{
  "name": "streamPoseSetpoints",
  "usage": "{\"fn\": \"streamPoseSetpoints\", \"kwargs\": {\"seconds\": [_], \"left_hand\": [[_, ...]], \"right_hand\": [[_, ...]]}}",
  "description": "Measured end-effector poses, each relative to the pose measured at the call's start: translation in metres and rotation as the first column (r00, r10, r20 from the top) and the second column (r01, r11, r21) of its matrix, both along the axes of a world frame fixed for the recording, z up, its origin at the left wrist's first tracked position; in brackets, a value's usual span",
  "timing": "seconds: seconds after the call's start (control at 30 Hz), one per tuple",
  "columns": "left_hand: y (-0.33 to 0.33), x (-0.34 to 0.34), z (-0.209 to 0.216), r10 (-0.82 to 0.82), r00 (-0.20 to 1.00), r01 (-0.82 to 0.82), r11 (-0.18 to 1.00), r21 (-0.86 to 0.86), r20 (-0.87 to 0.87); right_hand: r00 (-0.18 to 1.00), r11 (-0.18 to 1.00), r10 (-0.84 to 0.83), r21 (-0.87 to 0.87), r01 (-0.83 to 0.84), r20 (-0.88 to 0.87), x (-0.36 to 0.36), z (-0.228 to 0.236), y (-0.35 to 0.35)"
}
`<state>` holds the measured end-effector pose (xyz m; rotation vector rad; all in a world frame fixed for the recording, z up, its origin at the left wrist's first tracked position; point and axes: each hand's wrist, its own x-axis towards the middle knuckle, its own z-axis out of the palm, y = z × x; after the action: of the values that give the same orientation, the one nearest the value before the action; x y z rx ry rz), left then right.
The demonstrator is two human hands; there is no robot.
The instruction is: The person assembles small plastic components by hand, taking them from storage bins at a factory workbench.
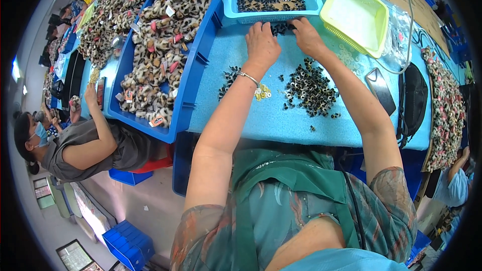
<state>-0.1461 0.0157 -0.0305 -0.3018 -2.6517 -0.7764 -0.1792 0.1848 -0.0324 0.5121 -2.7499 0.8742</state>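
Small black pieces (pixel 281 28) lie between my two hands, just in front of a light-blue basket (pixel 273 19). My left hand (pixel 263 45) reaches down beside them with its fingers out and slightly apart, close to the basket's near wall. From the other side my right hand (pixel 307 37) comes in, its fingers bent together against the pieces; what they hold is hidden. More black pieces (pixel 271 0) cover part of the basket's bottom. Nearer me is a large heap of small black rings or caps with pale centres (pixel 310 88), beside a few yellow and white rings (pixel 262 92).
A blue tray (pixel 188 78) full of spotted plush items stands at left. At right are a yellow-green basket (pixel 374 45), a phone (pixel 380 90), a black bag (pixel 414 98) and a bent cable (pixel 410 25). A masked co-worker (pixel 75 145) sits to my left.
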Motion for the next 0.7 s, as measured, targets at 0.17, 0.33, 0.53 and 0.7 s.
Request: {"fn": "streamPoseSetpoints", "kwargs": {"seconds": [0.17,0.33,0.53,0.7], "left_hand": [[0.006,-0.011,-0.006,-0.021,0.999,0.021,0.999,-0.028,-0.030],[0.012,-0.009,-0.007,-0.073,0.997,0.071,0.994,0.084,0.016],[0.012,0.018,-0.012,-0.117,0.993,0.117,0.979,0.167,-0.009],[0.001,0.039,-0.012,-0.169,0.985,0.170,0.970,0.176,-0.021]], "right_hand": [[0.981,0.995,-0.030,0.090,0.047,-0.189,-0.007,-0.016,-0.018],[0.970,0.996,0.087,0.010,-0.087,-0.226,-0.002,-0.015,-0.028],[0.965,0.991,0.104,-0.059,-0.122,-0.239,0.026,-0.018,-0.029],[0.984,0.983,0.145,-0.099,-0.155,-0.100,0.043,-0.007,-0.027]]}}
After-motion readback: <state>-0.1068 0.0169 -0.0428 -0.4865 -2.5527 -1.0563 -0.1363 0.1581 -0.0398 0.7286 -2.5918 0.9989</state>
